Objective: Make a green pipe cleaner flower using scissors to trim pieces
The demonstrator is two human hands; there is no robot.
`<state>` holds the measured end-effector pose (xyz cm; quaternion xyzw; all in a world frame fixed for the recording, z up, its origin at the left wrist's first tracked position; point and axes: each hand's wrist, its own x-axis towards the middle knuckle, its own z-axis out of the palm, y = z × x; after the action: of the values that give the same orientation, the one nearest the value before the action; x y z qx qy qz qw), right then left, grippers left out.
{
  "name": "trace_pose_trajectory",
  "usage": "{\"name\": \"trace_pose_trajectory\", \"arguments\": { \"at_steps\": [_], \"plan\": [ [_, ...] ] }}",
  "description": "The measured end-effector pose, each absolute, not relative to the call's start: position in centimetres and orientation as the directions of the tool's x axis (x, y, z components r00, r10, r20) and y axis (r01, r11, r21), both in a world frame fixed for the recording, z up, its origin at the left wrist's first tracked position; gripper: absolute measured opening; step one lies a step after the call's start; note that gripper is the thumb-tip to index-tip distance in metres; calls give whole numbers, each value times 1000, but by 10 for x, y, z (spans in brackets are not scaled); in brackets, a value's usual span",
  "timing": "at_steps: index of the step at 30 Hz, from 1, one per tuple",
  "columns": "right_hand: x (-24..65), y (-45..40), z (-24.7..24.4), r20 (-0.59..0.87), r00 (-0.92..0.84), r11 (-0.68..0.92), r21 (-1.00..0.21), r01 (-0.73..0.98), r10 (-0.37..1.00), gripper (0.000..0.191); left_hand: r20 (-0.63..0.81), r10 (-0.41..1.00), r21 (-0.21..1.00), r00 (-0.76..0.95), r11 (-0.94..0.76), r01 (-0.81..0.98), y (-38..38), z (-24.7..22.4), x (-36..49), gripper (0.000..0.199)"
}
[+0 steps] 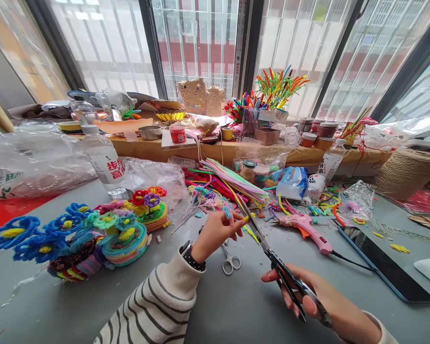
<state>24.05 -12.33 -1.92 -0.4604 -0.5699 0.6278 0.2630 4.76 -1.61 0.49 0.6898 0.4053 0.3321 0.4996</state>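
My left hand [217,235] is closed in a pinch on a yellow pipe cleaner [241,223] near the middle of the table. A bit of pink and blue fuzzy material shows at its fingertips. My right hand [313,291] grips the dark handles of a large pair of scissors [261,236]. The blades point up and away, close beside the yellow pipe cleaner; whether they touch it I cannot tell. Below my left hand lies a small pair of grey scissors [231,263]. A pink glue gun [306,230] rests beyond my right hand.
Fuzzy flower pots [75,255] and a round striped base [125,246] stand at left. Loose pipe cleaners [232,179] are heaped behind the hands. A tablet-like dark device [383,263] lies at right, near a twine spool [406,174]. A water bottle [103,160] stands back left.
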Motion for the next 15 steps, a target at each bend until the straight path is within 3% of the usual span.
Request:
{"name": "trace_pose_trajectory", "arguments": {
  "at_steps": [4, 8, 15],
  "plan": [
    [239, -125, -19, -247, -428, -191, -967, 170, 869, 77, 50, 870, 941, 491, -206, 269, -15, 5, 45, 30],
    [237, -126, -26, -241, -365, -221, -971, 95, 899, 57, 55, 864, 921, 501, -238, 309, -13, 4, 43, 33],
    [220, -132, -36, -338, -345, -407, -901, -151, 876, 40, 30, 869, 787, 493, -325, 525, -8, -4, 42, 34]
  ]
}}
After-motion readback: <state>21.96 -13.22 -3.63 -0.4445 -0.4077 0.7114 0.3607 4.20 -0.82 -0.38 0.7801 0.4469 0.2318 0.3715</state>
